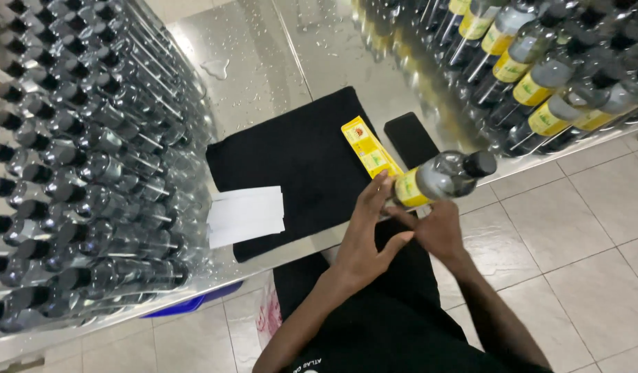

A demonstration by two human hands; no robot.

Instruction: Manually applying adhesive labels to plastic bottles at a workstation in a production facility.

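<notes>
Both my hands hold one clear plastic bottle (pixel 449 174) with a black cap and a yellow label, tilted with its cap toward the right. My left hand (pixel 364 231) presses its fingers on the yellow label end. My right hand (pixel 438 231) supports the bottle from below. A strip of yellow labels (pixel 367 146) lies on a black cloth (pixel 298 166) just beyond my hands, on a wet steel table (pixel 264 69).
Many unlabelled black-capped bottles (pixel 84 159) lie stacked at the left. Labelled bottles (pixel 540 83) with yellow labels lie stacked at the upper right. White backing paper (pixel 246 215) rests on the cloth's left edge. A small black pad (pixel 410 138) lies right of the strip. Tiled floor (pixel 574 228) below.
</notes>
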